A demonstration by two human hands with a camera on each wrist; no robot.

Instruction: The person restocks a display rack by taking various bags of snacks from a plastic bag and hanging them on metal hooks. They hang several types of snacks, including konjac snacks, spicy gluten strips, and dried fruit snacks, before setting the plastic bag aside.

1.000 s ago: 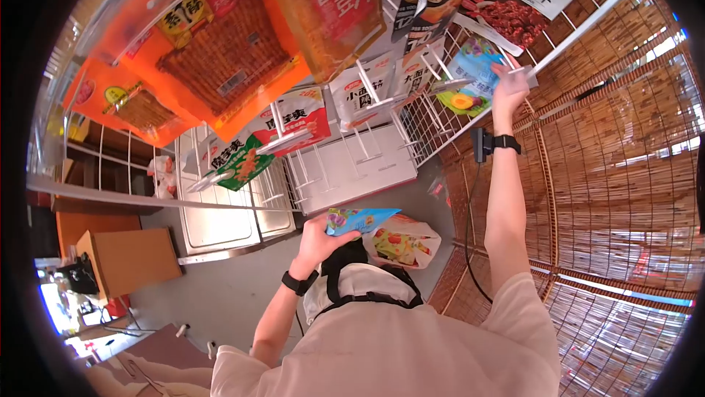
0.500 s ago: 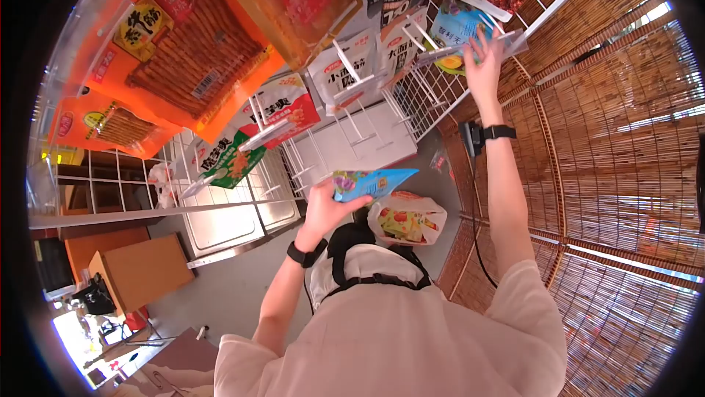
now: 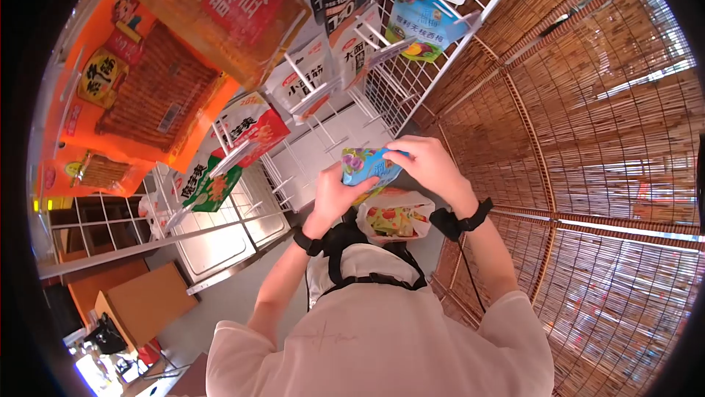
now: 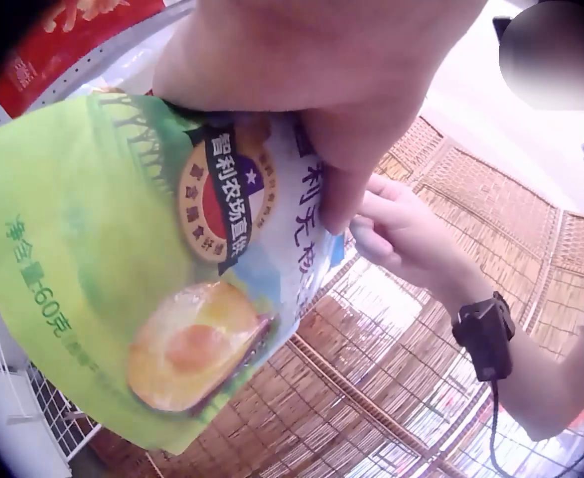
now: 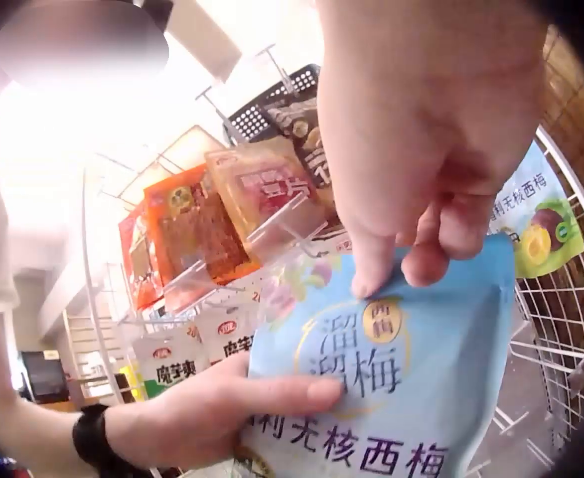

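Observation:
A blue and green pouch of prunes (image 3: 383,171) is between my hands in front of my body. My left hand (image 3: 335,193) grips its side, with the thumb across the front in the right wrist view. At the top edge, my right hand (image 3: 435,166) pinches the pouch, thumb on the printed face (image 5: 432,339). The left wrist view shows the green lower part (image 4: 83,259) hanging below the left hand. A matching prune pouch (image 3: 424,28) hangs on the rack at the upper right, apart from both hands.
The white wire rack (image 3: 433,92) spans the front, with prongs and clear label holders. Large orange snack packets (image 3: 158,96) and a red-white packet (image 3: 253,132) hang on it. An open plastic bag (image 3: 415,229) stands below. A bamboo blind (image 3: 602,140) lines the right.
My right hand has left the hanging pouch on the rack and come down to the pouch in my left hand, taking its top edge. The hanging pouch stays on the rack.

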